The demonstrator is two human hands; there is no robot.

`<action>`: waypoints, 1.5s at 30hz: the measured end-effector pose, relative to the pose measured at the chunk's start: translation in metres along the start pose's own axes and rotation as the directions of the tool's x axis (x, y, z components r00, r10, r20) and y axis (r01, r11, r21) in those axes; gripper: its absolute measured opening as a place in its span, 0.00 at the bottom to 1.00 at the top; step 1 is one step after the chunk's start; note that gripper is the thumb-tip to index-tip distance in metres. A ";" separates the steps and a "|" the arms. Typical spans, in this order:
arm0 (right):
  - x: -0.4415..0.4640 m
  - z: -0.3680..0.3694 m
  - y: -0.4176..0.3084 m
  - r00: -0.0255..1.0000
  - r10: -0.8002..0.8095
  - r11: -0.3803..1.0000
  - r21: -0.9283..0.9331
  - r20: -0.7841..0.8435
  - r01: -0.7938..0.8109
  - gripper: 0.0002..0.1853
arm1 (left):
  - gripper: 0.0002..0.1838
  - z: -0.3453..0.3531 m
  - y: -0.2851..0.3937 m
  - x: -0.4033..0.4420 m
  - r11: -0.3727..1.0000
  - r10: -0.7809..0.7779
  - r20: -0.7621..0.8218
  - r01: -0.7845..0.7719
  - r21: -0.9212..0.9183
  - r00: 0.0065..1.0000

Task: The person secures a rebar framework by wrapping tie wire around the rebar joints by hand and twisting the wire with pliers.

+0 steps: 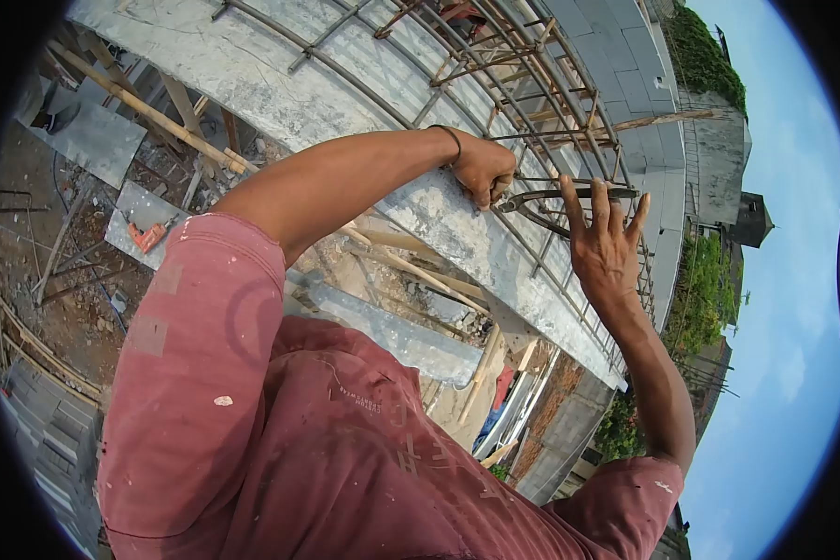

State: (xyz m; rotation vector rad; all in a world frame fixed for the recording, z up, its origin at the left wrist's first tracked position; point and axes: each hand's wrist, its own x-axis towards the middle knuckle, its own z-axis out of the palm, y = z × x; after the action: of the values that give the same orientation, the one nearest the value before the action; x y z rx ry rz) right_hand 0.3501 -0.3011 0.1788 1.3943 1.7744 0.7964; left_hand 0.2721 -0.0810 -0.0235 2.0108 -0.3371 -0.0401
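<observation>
Nearest us, our left hand [485, 173] is curled almost closed beside the head of the pincers [537, 195], though we cannot tell whether it pinches anything, while our right hand [607, 247] has the parted handles in half-spread fingers. The pincers are between our hands, over the reinforcing bars [364, 89] along the pale panel [205, 56], short of the grey block wall [607, 42]; we judge we are working a bar joint, which next calls for steadying it and squeezing the handles

Two hands [484, 172] [607, 259], one pair of pincers [536, 196], one wristband [456, 142], one orange tool [147, 237]. Probably over a dozen steel bars [359, 87], too overlapped for an exact count.
</observation>
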 end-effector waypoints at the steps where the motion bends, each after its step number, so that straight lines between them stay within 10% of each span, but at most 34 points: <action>1: 0.000 0.001 0.001 1.000 -0.001 1.000 -0.001 -0.004 0.001 0.42 | 0.11 0.000 -0.001 0.000 1.000 -0.002 -0.004 0.002 0.002 1.000; 45: 0.035 -0.010 0.005 0.956 -0.181 0.982 -0.092 -0.230 0.164 0.24 | 0.15 0.001 0.003 -0.004 0.996 0.060 -0.021 -0.059 0.073 0.998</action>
State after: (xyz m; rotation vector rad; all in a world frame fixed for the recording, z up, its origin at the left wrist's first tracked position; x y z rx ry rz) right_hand 0.3395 -0.2658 0.1821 1.1155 1.9974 0.9538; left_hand 0.2676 -0.0820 -0.0220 2.0701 -0.3885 0.0328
